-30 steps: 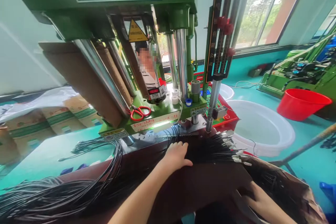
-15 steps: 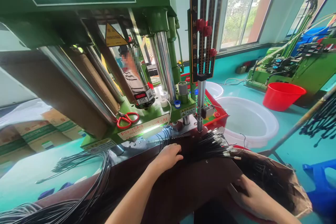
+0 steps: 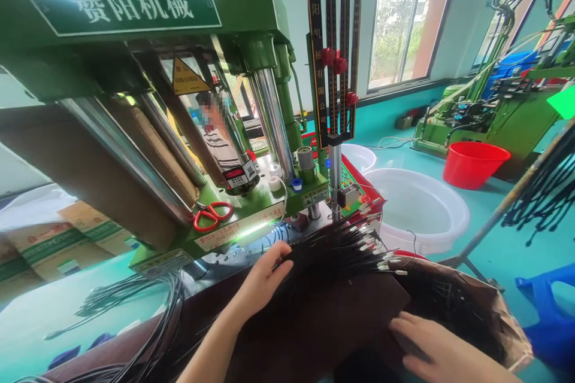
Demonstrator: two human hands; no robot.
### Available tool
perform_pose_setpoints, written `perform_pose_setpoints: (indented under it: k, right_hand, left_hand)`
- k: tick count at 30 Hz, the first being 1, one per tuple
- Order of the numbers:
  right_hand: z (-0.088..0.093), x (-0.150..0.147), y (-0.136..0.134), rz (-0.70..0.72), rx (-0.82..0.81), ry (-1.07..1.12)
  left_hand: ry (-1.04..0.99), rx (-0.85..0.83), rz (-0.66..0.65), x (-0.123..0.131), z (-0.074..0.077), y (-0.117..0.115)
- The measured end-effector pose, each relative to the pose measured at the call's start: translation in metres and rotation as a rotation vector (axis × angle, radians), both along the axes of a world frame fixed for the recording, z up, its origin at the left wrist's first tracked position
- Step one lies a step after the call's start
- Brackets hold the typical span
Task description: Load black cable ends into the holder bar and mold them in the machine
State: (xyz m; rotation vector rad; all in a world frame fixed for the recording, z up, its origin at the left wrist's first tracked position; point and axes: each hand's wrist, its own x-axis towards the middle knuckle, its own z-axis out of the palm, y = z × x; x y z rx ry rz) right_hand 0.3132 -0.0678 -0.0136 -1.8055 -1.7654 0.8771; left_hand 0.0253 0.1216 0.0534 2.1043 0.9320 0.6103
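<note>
My left hand is over the dark brown work table, its fingers curled at the left end of a bundle of thin black cables. Pale and metallic tips on the cables fan out toward the right. Its fingertips are partly lost against the dark strands. My right hand is at the table's right edge, fingers stretched and thumb apart, with nothing visible in it. Beside it stands a brown paper bag with dark cables inside.
A green press stands ahead, with red-handled scissors on its bed. More cables hang over the table's left side. White tubs, a red bucket and a blue stool are on the right. Behind the press is a person.
My left hand has drawn left and slightly down, and the cable bundle looks wider. The right hand's fingers have come further into view. The camera view has tilted up.
</note>
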Motion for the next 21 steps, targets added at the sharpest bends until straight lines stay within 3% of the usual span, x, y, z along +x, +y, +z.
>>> perform_pose_setpoints:
  k: [3,5,9,14,21]
  right_hand:
    - [0.026,-0.017,0.005,0.222,-0.088,0.072]
    - [0.037,-0.03,0.013,0.263,-0.107,0.212]
    - [0.037,-0.058,0.039,0.332,-0.088,0.776]
    - [0.026,-0.091,0.078,0.197,-0.056,1.296]
    - [0.032,-0.106,0.104,0.064,0.041,1.539]
  left_hand:
    - [-0.143,-0.207,-0.027,-0.008,0.004,0.002]
    - [-0.241,-0.305,-0.039,-0.011,0.007,0.003]
    - [-0.347,-0.457,-0.07,-0.011,0.008,0.001]
    - [-0.309,-0.473,-0.066,-0.004,0.008,-0.006]
    - [-0.209,-0.374,-0.055,0.001,0.004,-0.005]
